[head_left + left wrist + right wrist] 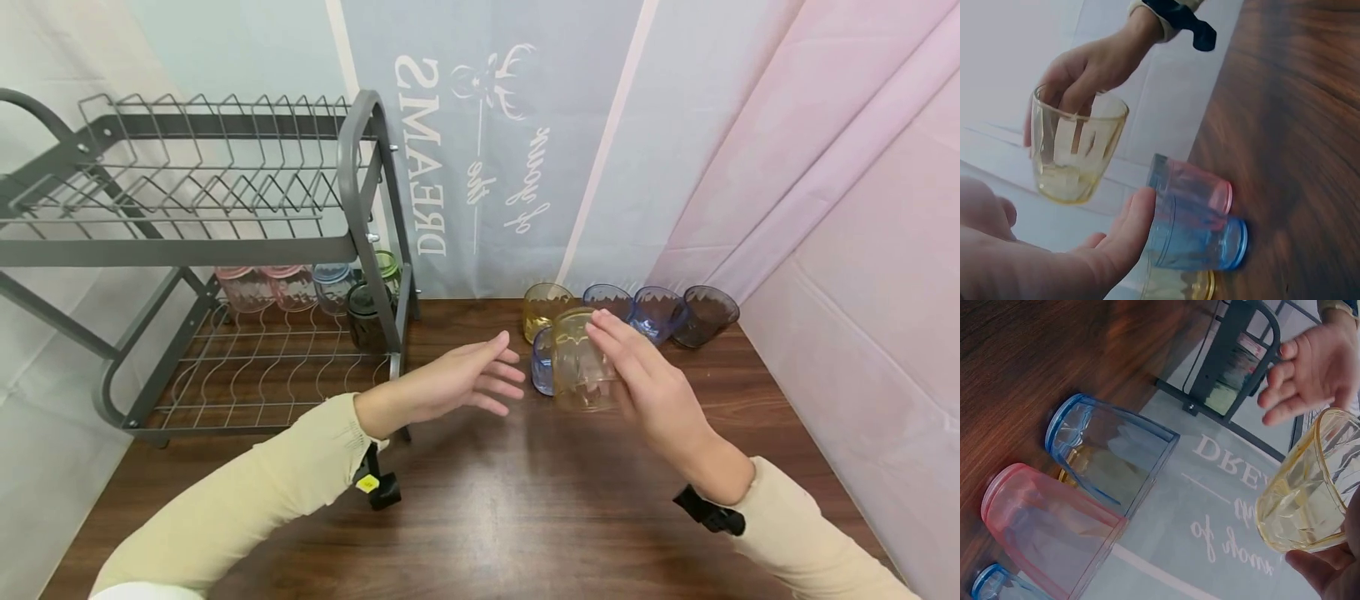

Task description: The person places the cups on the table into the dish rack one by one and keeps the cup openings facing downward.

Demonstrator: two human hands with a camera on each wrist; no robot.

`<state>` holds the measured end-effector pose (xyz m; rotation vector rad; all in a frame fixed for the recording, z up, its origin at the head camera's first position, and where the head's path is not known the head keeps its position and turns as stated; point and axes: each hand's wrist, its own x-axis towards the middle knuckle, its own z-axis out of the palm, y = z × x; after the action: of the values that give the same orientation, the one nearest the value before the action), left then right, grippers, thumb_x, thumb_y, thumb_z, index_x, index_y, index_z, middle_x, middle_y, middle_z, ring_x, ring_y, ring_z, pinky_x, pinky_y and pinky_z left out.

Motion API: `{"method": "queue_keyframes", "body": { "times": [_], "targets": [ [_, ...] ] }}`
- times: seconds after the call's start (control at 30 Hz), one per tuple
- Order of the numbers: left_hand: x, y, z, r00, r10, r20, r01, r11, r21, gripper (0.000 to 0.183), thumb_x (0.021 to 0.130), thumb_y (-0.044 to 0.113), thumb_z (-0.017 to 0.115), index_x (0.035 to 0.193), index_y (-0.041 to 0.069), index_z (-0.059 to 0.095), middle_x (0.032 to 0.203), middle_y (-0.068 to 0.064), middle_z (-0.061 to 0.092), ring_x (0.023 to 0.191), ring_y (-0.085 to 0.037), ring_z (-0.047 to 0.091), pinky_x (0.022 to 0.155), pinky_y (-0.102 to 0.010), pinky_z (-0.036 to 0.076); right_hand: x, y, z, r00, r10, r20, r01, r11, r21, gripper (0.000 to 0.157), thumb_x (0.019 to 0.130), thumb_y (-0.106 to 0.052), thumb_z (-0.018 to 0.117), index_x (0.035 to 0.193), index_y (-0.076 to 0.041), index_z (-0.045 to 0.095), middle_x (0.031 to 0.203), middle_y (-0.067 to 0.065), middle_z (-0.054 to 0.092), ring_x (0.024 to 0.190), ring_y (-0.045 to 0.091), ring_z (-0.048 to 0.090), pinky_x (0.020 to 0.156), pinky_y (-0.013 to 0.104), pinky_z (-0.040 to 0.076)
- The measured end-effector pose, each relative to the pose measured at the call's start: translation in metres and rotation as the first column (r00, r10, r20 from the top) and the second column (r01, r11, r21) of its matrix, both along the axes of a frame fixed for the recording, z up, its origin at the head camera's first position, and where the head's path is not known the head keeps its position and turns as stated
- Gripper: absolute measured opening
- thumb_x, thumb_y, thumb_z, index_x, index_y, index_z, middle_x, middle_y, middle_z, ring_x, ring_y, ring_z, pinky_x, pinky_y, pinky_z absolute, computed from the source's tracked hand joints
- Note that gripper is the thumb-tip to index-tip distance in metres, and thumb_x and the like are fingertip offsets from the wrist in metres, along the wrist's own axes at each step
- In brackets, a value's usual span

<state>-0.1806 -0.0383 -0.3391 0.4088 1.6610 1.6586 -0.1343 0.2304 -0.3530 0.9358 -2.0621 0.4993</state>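
Yellow cup (pixel 581 362): right fingers (pixel 622 342) pinching, left fingers (pixel 498 386) spread; wrist views reveal pink cup (pixel 1047 525).

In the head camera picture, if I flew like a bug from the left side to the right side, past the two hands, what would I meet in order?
Metal rack → left hand → held yellow cup → right hand.
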Motion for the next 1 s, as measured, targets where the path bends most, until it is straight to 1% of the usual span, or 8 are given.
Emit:
{"method": "queue_keyframes", "body": {
  "times": [0.13,0.27,0.4,0.53,0.63,0.77,0.87,1.0],
  "targets": [
    [0.002,0.013,-0.001,0.999,0.052,-0.002,-0.052,0.998,0.029,0.062,0.113,0.041,0.025,0.147,-0.009,0.038,0.140,-0.029,0.053,0.127,-0.043,0.057,0.096,-0.044,0.055,0.001,-0.008,0.000,0.998,0.016,-0.056,-0.014,0.999,0.034,0.035,0.105,-0.004,0.039,0.130,0.010,0.061,0.136,0.024,0.061,0.120,0.042,0.061,0.114,0.026,0.037],
    [0.005,0.027,-0.004,0.991,0.131,0.011,-0.131,0.989,0.062,0.061,0.113,0.040,0.023,0.143,-0.009,0.043,0.139,-0.029,0.055,0.124,-0.040,0.059,0.098,-0.043,0.054,0.002,-0.014,-0.001,0.996,0.024,-0.089,-0.018,0.998,0.067,0.033,0.109,-0.007,0.041,0.129,0.009,0.062,0.136,0.024,0.061,0.119,0.042,0.061,0.115,0.027,0.036],
    [0.011,0.037,-0.006,0.983,0.177,0.054,-0.181,0.979,0.098,0.064,0.112,0.043,0.021,0.141,-0.009,0.043,0.135,-0.028,0.058,0.113,-0.032,0.064,0.098,-0.042,0.054,0.001,-0.021,-0.002,0.988,0.040,-0.149,-0.028,0.996,0.083,0.031,0.108,-0.002,0.041,0.127,0.009,0.063,0.133,0.025,0.062,0.117,0.041,0.063,0.115,0.029,0.037],
    [0.015,0.043,-0.007,0.982,0.166,0.086,-0.177,0.974,0.144,0.069,0.111,0.048,0.018,0.139,-0.009,0.044,0.126,-0.021,0.059,0.102,-0.022,0.062,0.096,-0.038,0.053,-0.001,-0.028,-0.002,0.974,0.066,-0.217,-0.049,0.995,0.086,0.030,0.105,0.004,0.042,0.124,0.011,0.064,0.130,0.026,0.064,0.115,0.042,0.064,0.114,0.032,0.039],
    [0.018,0.043,-0.008,0.985,0.144,0.098,-0.159,0.973,0.166,0.071,0.110,0.051,0.015,0.141,-0.006,0.042,0.127,-0.018,0.057,0.106,-0.022,0.059,0.099,-0.039,0.050,-0.002,-0.031,-0.002,0.967,0.084,-0.241,-0.064,0.994,0.092,0.030,0.105,0.005,0.042,0.123,0.012,0.064,0.129,0.027,0.064,0.114,0.043,0.064,0.114,0.034,0.040],
    [0.019,0.042,-0.007,0.987,0.118,0.108,-0.137,0.972,0.190,0.070,0.109,0.053,0.016,0.144,-0.003,0.040,0.131,-0.018,0.055,0.111,-0.023,0.058,0.100,-0.038,0.049,-0.002,-0.031,-0.003,0.966,0.105,-0.237,-0.079,0.990,0.114,0.031,0.103,0.007,0.040,0.124,0.013,0.063,0.128,0.028,0.064,0.116,0.043,0.064,0.114,0.035,0.039],
    [0.017,0.040,-0.007,0.990,0.090,0.106,-0.111,0.970,0.214,0.068,0.109,0.052,0.018,0.143,-0.002,0.041,0.125,-0.014,0.056,0.104,-0.020,0.059,0.095,-0.035,0.051,-0.003,-0.028,-0.005,0.968,0.140,-0.210,-0.116,0.986,0.121,0.035,0.099,0.000,0.042,0.125,0.014,0.062,0.129,0.030,0.063,0.122,0.042,0.060,0.115,0.036,0.038],
    [0.015,0.037,-0.006,0.993,0.069,0.096,-0.089,0.972,0.217,0.064,0.110,0.050,0.020,0.140,-0.002,0.042,0.118,-0.009,0.056,0.099,-0.017,0.058,0.090,-0.032,0.052,-0.005,-0.024,-0.007,0.963,0.223,-0.149,-0.209,0.972,0.102,0.050,0.096,-0.021,0.048,0.127,0.016,0.059,0.130,0.034,0.060,0.130,0.042,0.055,0.116,0.037,0.037]
  ]
}}
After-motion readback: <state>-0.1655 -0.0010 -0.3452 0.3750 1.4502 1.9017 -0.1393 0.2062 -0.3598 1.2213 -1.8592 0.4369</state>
